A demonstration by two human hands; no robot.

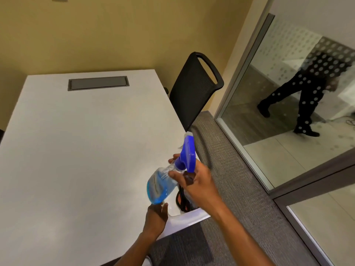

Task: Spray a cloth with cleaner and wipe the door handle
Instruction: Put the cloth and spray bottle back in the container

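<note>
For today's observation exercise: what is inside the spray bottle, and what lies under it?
The spray bottle, gripped by the right hand, holds blue liquid, partly full. Under it sits the left hand over the table corner. No cloth shows; the bottle hides the left fingers.

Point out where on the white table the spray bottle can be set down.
Most of the white table is bare: the wide stretch between the grey cable hatch and the near edge. It is crowded only at the near right corner, where the left hand, right hand and spray bottle are.

Spray bottle (pixel 173 175) blue (clear neck); table (pixel 76 150) white; chair (pixel 192 93) black.
</note>
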